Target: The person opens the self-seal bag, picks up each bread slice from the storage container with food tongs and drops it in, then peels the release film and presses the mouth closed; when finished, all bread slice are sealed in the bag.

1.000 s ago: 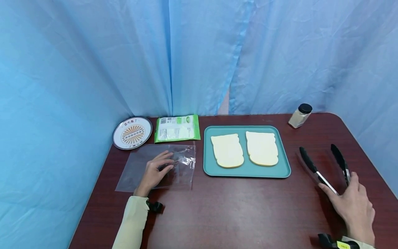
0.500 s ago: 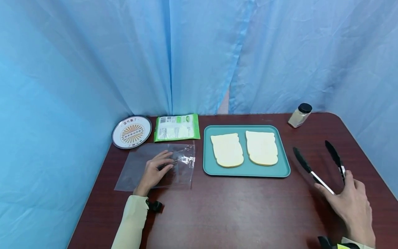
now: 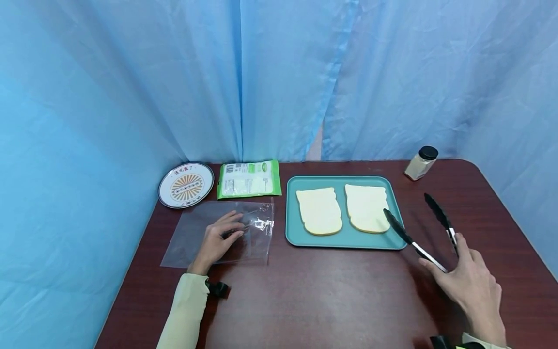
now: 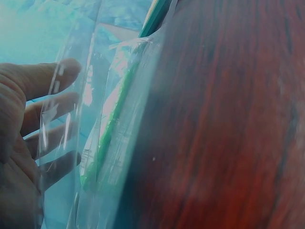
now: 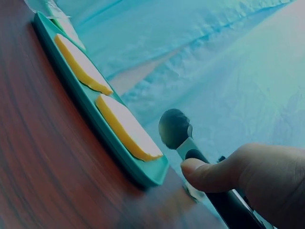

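Observation:
My left hand (image 3: pixel 221 237) is at a clear plastic bag (image 3: pixel 185 247) lying on the left of the table. Its thumb and fingers stand apart; in the left wrist view the plastic (image 4: pixel 59 124) passes in front of them. My right hand (image 3: pixel 471 286) grips a pair of tongs (image 3: pixel 429 257), metal with black tips, between thumb and fingers. The tongs' arms are spread, and in the head view the left tip overlaps the right bread slice (image 3: pixel 366 208). That slice and another bread slice (image 3: pixel 319 213) lie side by side on a green tray (image 3: pixel 344 242).
Behind the bag, a round patterned plate (image 3: pixel 186 186) and a green-white packet (image 3: pixel 249 179) sit near the table's back edge. A jar (image 3: pixel 420 165) with a black lid stands at the back right. Blue curtains (image 3: pixel 279 77) hang round the dark red-brown table (image 3: pixel 318 295).
My right hand has moved left with the tongs, bringing their left tip from beside the tray to over its right side. The left hand and the bag look unchanged.

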A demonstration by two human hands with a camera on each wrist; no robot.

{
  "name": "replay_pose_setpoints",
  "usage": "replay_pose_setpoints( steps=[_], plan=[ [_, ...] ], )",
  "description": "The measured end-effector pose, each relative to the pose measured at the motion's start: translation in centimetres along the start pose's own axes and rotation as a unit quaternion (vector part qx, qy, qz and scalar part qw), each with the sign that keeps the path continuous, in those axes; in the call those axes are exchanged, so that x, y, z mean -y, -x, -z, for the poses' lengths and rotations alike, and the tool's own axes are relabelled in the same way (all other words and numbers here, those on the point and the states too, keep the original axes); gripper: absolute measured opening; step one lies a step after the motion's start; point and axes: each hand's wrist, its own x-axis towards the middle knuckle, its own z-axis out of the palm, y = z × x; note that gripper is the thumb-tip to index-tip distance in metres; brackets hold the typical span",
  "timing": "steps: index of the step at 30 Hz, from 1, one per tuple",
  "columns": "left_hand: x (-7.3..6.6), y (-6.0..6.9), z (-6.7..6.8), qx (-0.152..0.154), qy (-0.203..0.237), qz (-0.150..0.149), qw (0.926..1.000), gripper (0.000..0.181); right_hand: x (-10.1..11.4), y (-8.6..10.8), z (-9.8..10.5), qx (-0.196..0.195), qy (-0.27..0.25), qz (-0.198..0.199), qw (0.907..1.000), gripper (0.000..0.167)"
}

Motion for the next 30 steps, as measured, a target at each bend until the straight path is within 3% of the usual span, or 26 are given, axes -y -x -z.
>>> replay_pose_setpoints(
  steps=[19,30],
  plan=[
    [-0.2,-0.3,-0.4,0.005,0.008,0.003,1.0,0.019,6.1,3.2,-2.6,0.013,-0.02,-0.018,0.9996,0.113],
    [-0.3,-0.3,-0.4,0.006,0.001,0.007,1.0,0.018,8.1,4.6,-3.6,0.036,-0.038,-0.065,0.9965,0.11]
  ],
)
